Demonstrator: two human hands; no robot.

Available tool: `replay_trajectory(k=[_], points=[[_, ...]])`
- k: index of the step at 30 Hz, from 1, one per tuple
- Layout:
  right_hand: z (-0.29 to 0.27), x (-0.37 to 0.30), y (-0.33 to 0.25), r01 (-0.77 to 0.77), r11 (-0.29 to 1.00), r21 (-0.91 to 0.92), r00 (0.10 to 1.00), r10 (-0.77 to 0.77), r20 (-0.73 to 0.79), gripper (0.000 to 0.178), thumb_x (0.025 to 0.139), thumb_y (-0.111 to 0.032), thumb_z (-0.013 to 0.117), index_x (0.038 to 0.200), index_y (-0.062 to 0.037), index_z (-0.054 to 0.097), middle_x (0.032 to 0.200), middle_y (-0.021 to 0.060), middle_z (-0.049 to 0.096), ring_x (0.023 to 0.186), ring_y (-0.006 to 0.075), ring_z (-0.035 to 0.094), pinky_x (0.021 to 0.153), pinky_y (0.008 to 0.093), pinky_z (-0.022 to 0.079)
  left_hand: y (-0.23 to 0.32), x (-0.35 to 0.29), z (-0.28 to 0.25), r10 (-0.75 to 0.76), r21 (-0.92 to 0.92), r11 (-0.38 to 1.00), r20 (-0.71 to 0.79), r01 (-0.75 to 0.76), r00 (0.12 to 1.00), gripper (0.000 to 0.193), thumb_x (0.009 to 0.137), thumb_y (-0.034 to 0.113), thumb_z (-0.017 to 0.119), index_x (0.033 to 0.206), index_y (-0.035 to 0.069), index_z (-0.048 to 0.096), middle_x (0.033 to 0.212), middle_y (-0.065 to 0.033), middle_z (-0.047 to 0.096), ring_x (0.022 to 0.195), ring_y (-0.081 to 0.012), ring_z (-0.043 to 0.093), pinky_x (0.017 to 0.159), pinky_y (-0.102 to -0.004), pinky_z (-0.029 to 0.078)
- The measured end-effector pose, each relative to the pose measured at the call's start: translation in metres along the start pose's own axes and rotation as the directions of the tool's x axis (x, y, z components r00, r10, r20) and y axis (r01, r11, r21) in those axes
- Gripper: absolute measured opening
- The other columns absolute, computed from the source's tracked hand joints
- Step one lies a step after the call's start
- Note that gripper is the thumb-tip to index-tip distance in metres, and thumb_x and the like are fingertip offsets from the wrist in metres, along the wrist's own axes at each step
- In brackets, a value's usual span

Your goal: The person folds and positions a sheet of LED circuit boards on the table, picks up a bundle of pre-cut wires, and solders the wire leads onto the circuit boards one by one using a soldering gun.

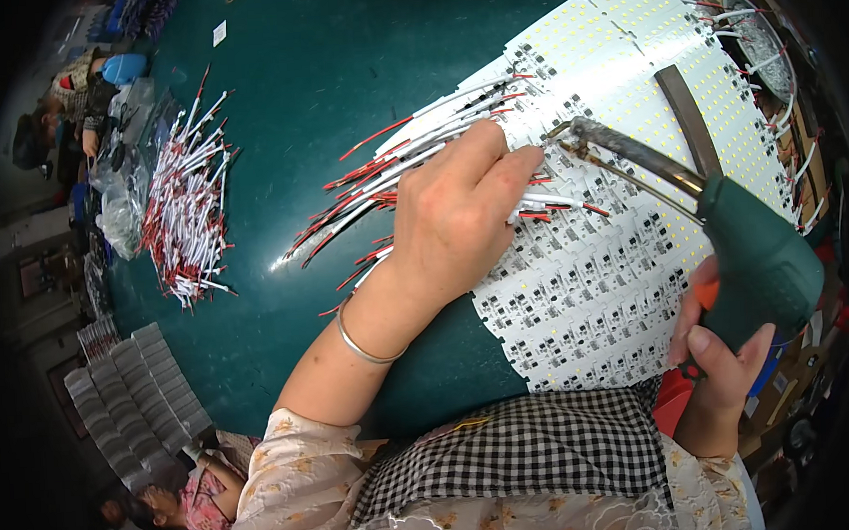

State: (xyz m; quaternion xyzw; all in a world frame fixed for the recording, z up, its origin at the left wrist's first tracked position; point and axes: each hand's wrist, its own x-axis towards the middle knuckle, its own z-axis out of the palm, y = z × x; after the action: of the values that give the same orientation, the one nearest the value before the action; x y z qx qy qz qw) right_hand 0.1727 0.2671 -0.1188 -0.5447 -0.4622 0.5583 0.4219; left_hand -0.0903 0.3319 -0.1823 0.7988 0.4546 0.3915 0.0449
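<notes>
My left hand [459, 192], a bangle at its wrist, is closed on a bunch of short red-and-white wires [369, 187]. Their ends fan out to the left, and a few poke out past the fingers on the right. Beneath it lies a white sheet of small LED circuit boards [586, 286] with rows of yellow chips and black parts. My right hand [722, 347] is wrapped around the handle of a green soldering gun [760, 255] with an orange trigger. The gun's tip is close to my left fingertips, over the sheet; whether it touches a pad I cannot tell.
A dark flat bar [686, 116] lies across the sheet. Wires [777, 60] hang along its right edge, near a round metal dish [756, 37]. A heap of wires [190, 204] sits left on the green table [311, 52]. Stacked boards [141, 396] and other people are beyond.
</notes>
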Motion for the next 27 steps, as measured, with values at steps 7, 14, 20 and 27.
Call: replay_trajectory(k=[7,14,20,27], points=[[-0.008,-0.001,-0.011,-0.042,0.991,0.125,0.999,0.044,-0.009,0.064,0.073,-0.009,0.07,0.123,0.0169,0.042,0.102,0.0202,0.057,0.058,0.0134,0.054,0.044,0.0241,0.047,0.002,-0.002,-0.003,-0.028,0.026,0.999,0.034,0.027,0.999,0.046,0.051,-0.011,0.064,0.095,0.003,0.07,0.071,-0.0074,0.054,0.058,-0.0191,0.054,0.048,-0.0297,0.042],[-0.017,-0.012,-0.012,-0.051,0.989,0.141,0.997,0.058,-0.043,0.065,0.072,-0.01,0.073,0.124,0.015,0.043,0.106,0.0204,0.055,0.059,0.0141,0.055,0.045,0.0237,0.048,0.004,0.001,-0.005,-0.068,-0.042,0.996,0.085,0.072,0.994,0.047,0.051,-0.011,0.066,0.096,0.003,0.071,0.072,-0.0072,0.056,0.06,-0.0196,0.057,0.05,-0.0294,0.044],[-0.026,-0.022,-0.007,-0.092,0.992,0.086,0.996,0.09,0.023,0.062,0.073,-0.002,0.069,0.128,0.0097,0.043,0.109,0.0193,0.054,0.067,0.0163,0.056,0.049,0.0252,0.049,0.002,0.001,-0.002,-0.044,-0.155,0.986,0.131,0.064,0.99,0.046,0.052,-0.01,0.069,0.095,0.003,0.071,0.073,-0.0069,0.059,0.064,-0.0195,0.06,0.052,-0.0292,0.045],[-0.029,-0.027,0.004,-0.063,0.994,0.089,0.989,0.05,0.141,0.056,0.075,0.006,0.062,0.128,0.0083,0.043,0.102,0.0174,0.056,0.071,0.0179,0.056,0.054,0.0267,0.05,-0.001,-0.002,0.003,0.044,-0.118,0.992,0.055,-0.037,0.997,0.046,0.052,-0.009,0.071,0.096,0.003,0.07,0.072,-0.0075,0.059,0.063,-0.019,0.06,0.051,-0.0291,0.046]])
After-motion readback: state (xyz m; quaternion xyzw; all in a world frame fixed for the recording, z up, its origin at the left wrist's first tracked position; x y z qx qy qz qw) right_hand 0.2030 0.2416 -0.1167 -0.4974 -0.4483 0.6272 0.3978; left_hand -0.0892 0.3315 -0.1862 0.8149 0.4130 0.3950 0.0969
